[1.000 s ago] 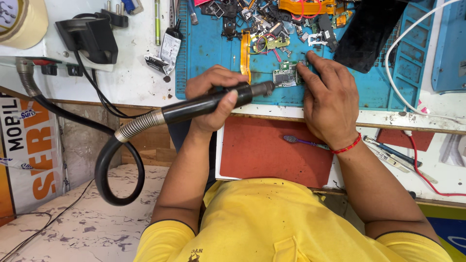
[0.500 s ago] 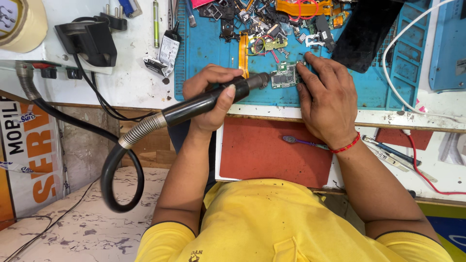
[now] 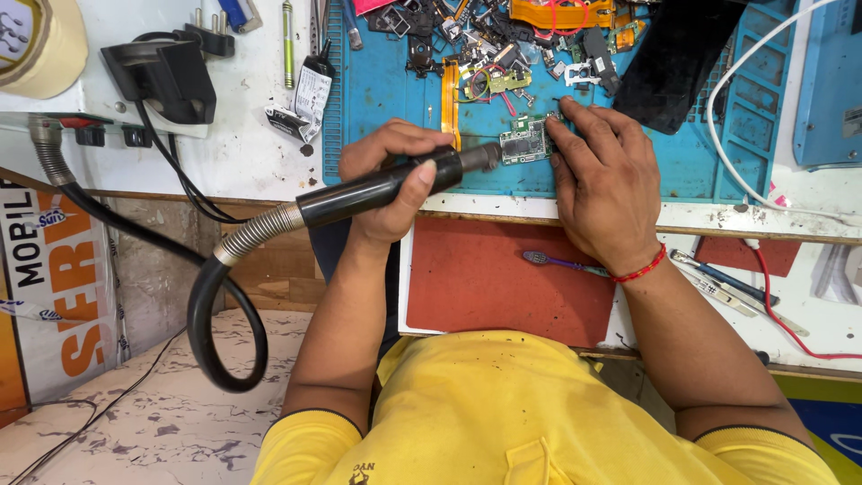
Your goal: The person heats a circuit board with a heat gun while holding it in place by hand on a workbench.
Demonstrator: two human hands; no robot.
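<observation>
Shifted since the earlier frame: black hot-air handpiece (image 3: 386, 186), nozzle now nearer the small green circuit board (image 3: 523, 142). Left hand (image 3: 392, 184): wrapped around the handpiece. Right hand (image 3: 603, 184): flat, fingertips pinning the board on the blue mat (image 3: 682, 153) of the tabletop. Work on the board appears under way. Obscured: board's right edge beneath fingers; nozzle-to-board contact indiscernible; hose (image 3: 215, 296) runs off left.

Right hand (image 3: 603, 184) covered right part of small green circuit board (image 3: 524, 142). Left hand (image 3: 395, 184) hid middle of black hot-air handpiece (image 3: 359, 193). Tape roll (image 3: 40, 45) cut by left edge. Parts heap (image 3: 503, 36) too small to tell.
</observation>
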